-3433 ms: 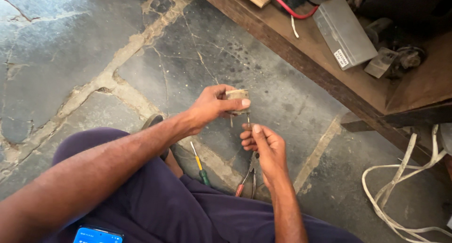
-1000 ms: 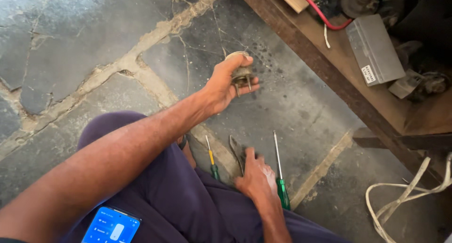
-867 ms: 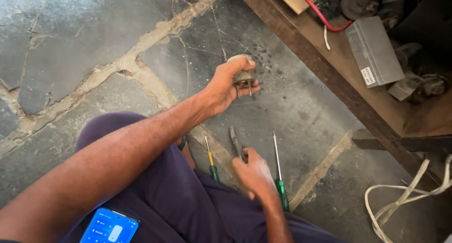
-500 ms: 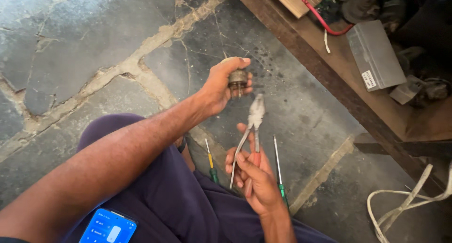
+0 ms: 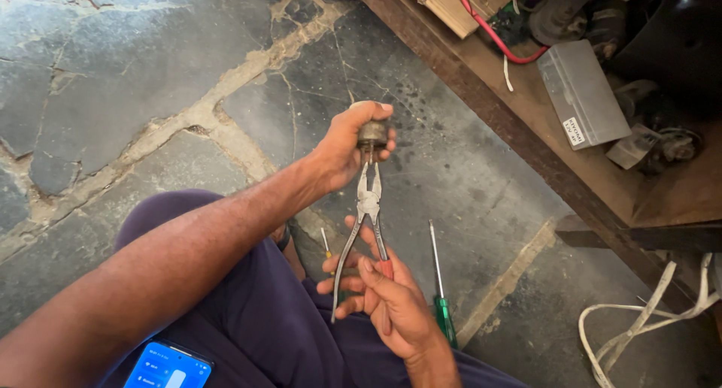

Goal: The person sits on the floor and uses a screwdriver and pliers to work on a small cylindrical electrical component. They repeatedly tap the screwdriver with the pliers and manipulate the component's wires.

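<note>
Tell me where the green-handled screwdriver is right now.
In the head view the green-handled screwdriver lies on the stone floor, just to the right of the right hand that holds the pliers, its tip pointing away from the person.

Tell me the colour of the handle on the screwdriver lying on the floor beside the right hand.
Green, on the screwdriver, seen clearly in the head view.

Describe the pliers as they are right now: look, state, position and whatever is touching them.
The pliers are grey worn metal combination pliers; one handle carries a red sleeve, the other looks bare metal. They point up and away from the person, handles spread apart. The right hand grips the handles from below. The nose reaches up to the small round brownish part held in the left hand, at its underside; whether the tips actually grip something there is too small to tell. They are held in the air above the stone floor.
</note>
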